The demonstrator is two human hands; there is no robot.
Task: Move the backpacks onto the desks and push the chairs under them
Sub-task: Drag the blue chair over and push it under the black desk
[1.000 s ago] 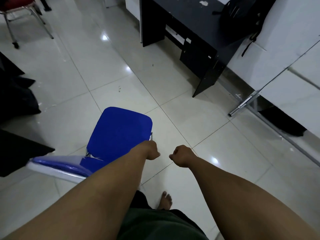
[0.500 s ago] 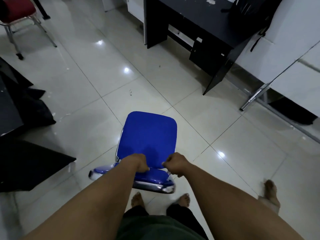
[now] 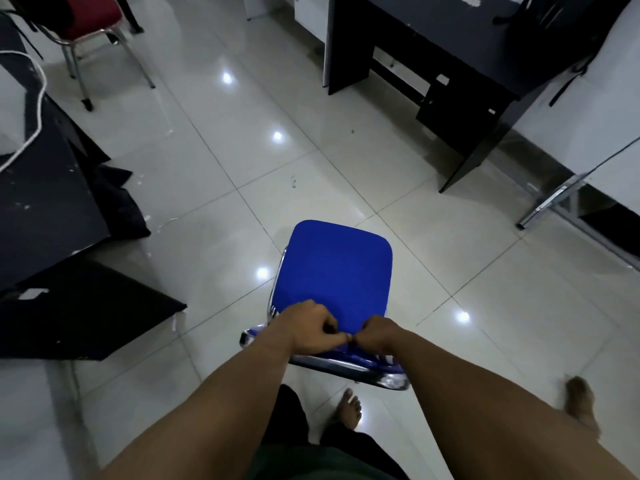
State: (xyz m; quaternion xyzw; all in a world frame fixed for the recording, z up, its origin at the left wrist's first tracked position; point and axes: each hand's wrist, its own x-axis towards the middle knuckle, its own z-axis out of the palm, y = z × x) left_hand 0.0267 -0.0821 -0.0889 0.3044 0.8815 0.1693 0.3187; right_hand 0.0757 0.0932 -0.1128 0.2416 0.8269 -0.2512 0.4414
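With left hand (image 3: 313, 327) and right hand (image 3: 375, 336) both curled round the blue chair (image 3: 334, 271) backrest, chair mid-floor, near, well apart from the far-right black worktop (image 3: 450, 32) carrying a backpack (image 3: 540, 15), person should steer straight, seat first, under it.

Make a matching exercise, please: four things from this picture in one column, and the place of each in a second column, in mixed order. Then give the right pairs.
Things:
1. blue chair
2. red chair
3. black backpack
4. white cord

Places:
A. on the dark desk at the left edge
B. on the black desk at the top right
C. in the middle of the floor, backrest gripped by the left hand and right hand
D. in the far top left corner

Pairs: 1-C, 2-D, 3-B, 4-A
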